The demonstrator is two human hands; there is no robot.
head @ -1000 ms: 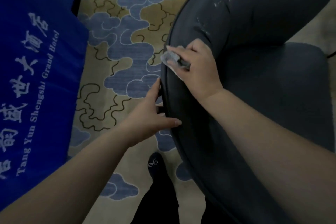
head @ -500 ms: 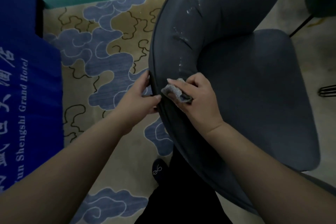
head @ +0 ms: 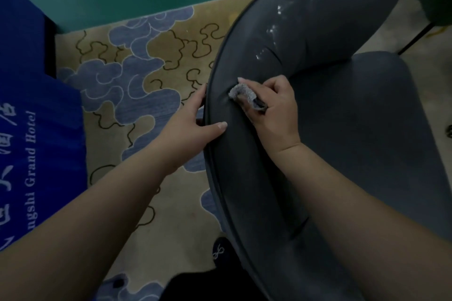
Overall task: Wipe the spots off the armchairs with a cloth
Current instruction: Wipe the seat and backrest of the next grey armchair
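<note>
So the right hand has a small grey cloth bunched up in it, fingers curled and pinching the wad between thumb and fingertips, and it's pressed right onto the inner face of the dark grey armchair backrest, near the top rim on the chair's left side, just where the backrest curves down toward the seat cushion. The left hand is gripping the outer rim of the backrest right beside it: thumb laid flat over the top onto the inner side, the other fingers pressed together and wrapped down the outside edge. The two hands are close but not touching. Farther along the backrest, toward the far end of its curve, there's a scatter of whitish spots on the upholstery, a string of them running up the inner face. The stretch of backrest nearer the camera looks plain dark, though the lighting is pretty dim so I can't swear to it. The chair sits on a tan carpet with blue cloud shapes, and a bright blue cloth with white lettering ("Grand Hotel" readable) hangs along the left edge of the view. A dark slipper with a small white emblem pokes out at the base of the chair, down near the bottom edge.
</note>
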